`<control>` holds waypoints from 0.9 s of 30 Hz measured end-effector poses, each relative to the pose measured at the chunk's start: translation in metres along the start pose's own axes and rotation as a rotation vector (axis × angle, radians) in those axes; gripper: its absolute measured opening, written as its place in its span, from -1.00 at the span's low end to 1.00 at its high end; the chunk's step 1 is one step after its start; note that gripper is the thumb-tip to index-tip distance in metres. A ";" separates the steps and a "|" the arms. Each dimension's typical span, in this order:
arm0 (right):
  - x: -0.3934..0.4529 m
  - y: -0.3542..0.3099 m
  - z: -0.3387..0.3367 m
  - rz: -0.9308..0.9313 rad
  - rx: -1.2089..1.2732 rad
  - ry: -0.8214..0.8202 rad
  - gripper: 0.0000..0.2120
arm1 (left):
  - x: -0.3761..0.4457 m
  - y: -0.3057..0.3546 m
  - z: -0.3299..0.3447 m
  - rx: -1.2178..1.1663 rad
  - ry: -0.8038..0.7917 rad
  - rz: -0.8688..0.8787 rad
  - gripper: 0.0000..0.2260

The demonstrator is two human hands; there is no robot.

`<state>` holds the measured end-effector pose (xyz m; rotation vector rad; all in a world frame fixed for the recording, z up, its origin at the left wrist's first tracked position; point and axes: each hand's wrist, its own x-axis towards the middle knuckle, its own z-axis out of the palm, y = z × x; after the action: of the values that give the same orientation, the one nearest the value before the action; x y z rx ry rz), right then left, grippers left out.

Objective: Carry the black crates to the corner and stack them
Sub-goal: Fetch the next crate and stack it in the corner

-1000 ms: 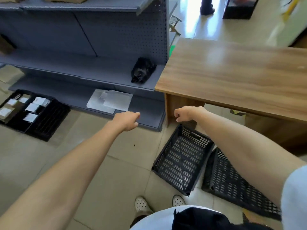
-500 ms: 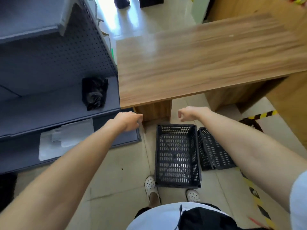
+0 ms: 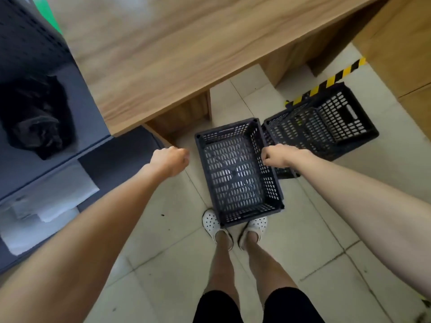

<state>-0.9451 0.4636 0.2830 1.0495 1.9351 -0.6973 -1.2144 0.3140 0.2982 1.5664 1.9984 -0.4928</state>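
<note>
Over the tiled floor (image 3: 303, 264), just left of the nearer black crate (image 3: 238, 173), the left hand (image 3: 170, 159) hangs with its fingers curled into a loose fist, clenched on nothing and clear of the crate's left wall. The right hand (image 3: 279, 155) is across from it, over the crate's right rim, fingers curled downward; whether they touch or grip the rim cannot be told, since the knuckles hide the fingertips. Both forearms reach forward and down from the lower corners of the view.

The nearer black crate stands upright on the floor, open side up, its perforated bottom visible, and its near end sits just in front of the person's white perforated clogs (image 3: 214, 223). Beside it to the right lies a second black crate (image 3: 326, 122), turned at an angle, one corner close against the first crate's far right corner; a handle slot shows in its far wall. A strip of yellow-and-black tape (image 3: 335, 78) runs along the floor behind that second crate.

Beyond the crates a wooden worktop (image 3: 186, 54) fills the upper middle of the view, its panel leg coming down to the floor near the first crate's far end. At the left stands a grey shelving unit (image 3: 88, 117) with a black bundle (image 3: 37, 122) on one shelf and white packets (image 3: 46, 201) on a lower one.
</note>
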 end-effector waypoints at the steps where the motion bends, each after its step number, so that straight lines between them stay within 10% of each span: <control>1: 0.011 0.009 0.004 0.024 0.019 0.011 -0.67 | 0.014 0.001 0.008 0.002 0.004 0.003 -0.75; 7: 0.103 0.056 0.051 0.156 0.145 0.044 -0.73 | 0.099 -0.002 0.083 -0.036 0.108 0.013 -0.70; 17: 0.230 0.096 0.152 0.336 0.344 0.019 -0.49 | 0.182 0.010 0.231 -0.161 -0.210 -0.216 -0.53; 27: 0.289 0.113 0.186 0.383 0.477 -0.016 -0.35 | 0.230 0.047 0.306 -0.781 -0.465 -0.497 -0.20</control>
<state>-0.8693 0.4986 -0.0689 1.6449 1.5168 -0.9616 -1.1493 0.3205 -0.0821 0.4366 1.8517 -0.1787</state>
